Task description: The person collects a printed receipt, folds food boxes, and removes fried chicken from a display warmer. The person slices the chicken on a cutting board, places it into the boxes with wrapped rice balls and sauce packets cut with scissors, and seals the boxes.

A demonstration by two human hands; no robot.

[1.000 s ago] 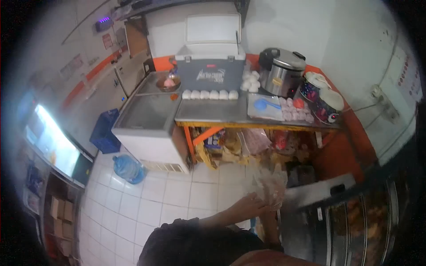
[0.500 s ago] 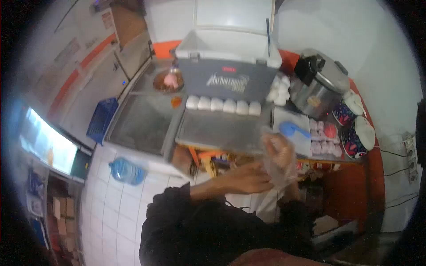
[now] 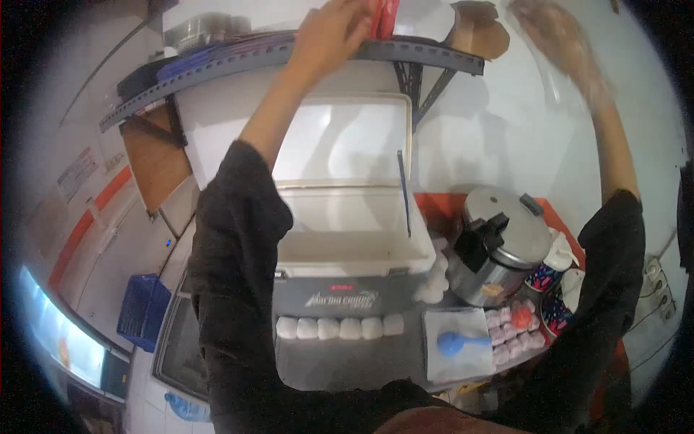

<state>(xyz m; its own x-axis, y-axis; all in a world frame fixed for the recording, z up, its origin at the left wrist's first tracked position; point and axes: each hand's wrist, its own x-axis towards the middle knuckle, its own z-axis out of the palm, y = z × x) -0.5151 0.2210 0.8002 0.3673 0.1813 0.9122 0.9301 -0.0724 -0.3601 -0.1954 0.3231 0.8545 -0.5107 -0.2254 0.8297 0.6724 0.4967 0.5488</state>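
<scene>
My left hand (image 3: 334, 35) is raised to the shelf at the top of the view. Its fingers are curled against a red plastic packet (image 3: 385, 19), and the top edge of the view cuts off part of both. High on the right is my right hand (image 3: 560, 43), covered by a clear, loose plastic glove and smeared by motion. It is in front of the white wall, to the right of a brown paper bag (image 3: 480, 30). Thin clear plastic hangs below its fingers. Whether this hand grips anything is not visible.
Below my arms stands a cool box (image 3: 340, 293) with its lid up. Several white wrapped rounds (image 3: 340, 328) line its front. To the right are a metal pressure cooker (image 3: 506, 239), a blue spoon (image 3: 455, 343) on white paper, and pink wrapped pieces (image 3: 517, 347). The metal shelf (image 3: 238, 61) juts out above.
Both hands have risen from waist height, where they were together at the clear glove, and are now far apart up high. The view has tilted up, bringing the shelf into sight.
</scene>
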